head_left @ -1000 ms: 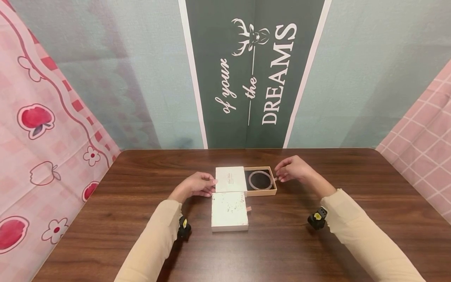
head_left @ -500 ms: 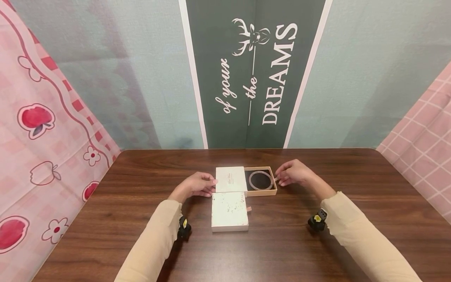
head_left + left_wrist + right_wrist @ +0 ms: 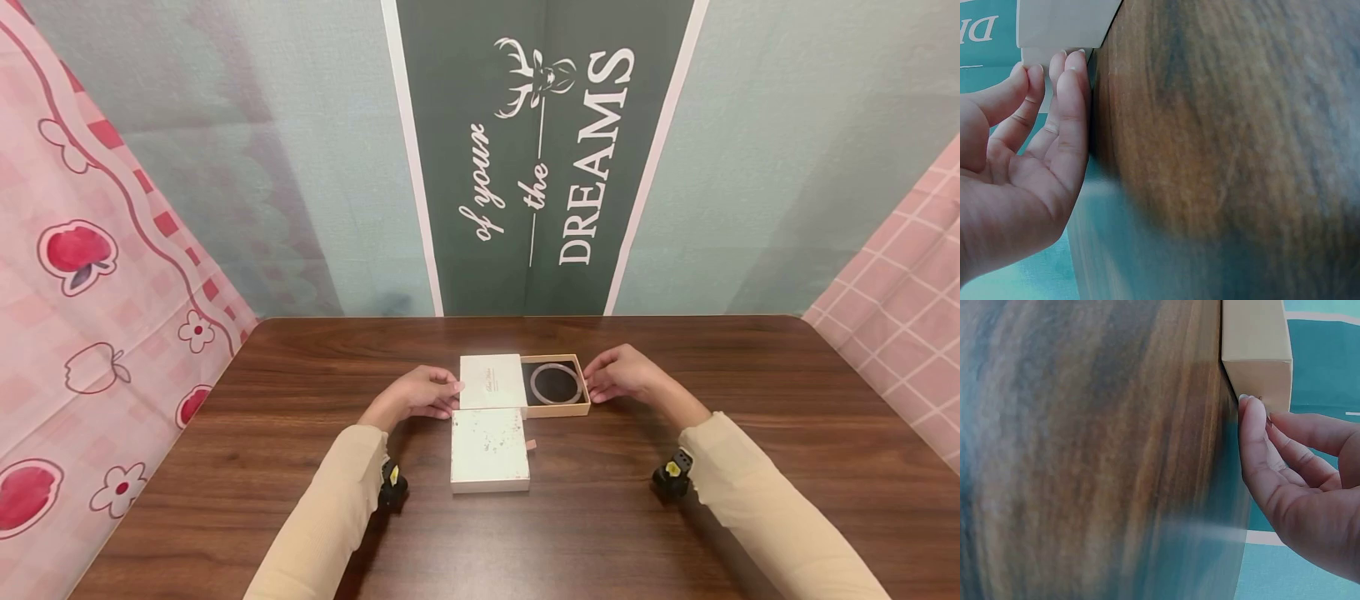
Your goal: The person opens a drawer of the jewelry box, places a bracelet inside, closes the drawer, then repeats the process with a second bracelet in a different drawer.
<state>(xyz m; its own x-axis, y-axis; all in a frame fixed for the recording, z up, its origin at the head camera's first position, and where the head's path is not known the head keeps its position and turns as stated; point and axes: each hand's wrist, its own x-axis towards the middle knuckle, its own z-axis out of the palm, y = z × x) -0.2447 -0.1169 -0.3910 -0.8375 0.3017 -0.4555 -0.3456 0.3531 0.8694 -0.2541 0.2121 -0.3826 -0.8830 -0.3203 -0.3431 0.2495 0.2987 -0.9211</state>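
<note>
At the left end of a white drawer-style gift box (image 3: 491, 382) is my left hand (image 3: 416, 390); in the left wrist view its fingertips (image 3: 1076, 61) touch the box's end face. The box's tan-edged drawer (image 3: 572, 410) is slid out to the right. A bangle (image 3: 534, 385) lies on the dark lining inside it. My right hand (image 3: 624, 372) is at the drawer's outer end, and its fingertips (image 3: 1252, 406) rest against the tan end face in the right wrist view. The drawer's pull tab is mostly hidden behind these fingers.
A second white box (image 3: 487, 450), floral-printed and closed, lies directly in front of the first, with a pink ribbon tab (image 3: 531, 445) on its right side. Both boxes are on a brown wooden table (image 3: 585, 533). A printed cloth (image 3: 360, 208) hangs behind the table.
My right hand has shifted slightly down and left, closer to the drawer's end, covering the tab that showed earlier. The left hand, both boxes and the bangle look unchanged.
</note>
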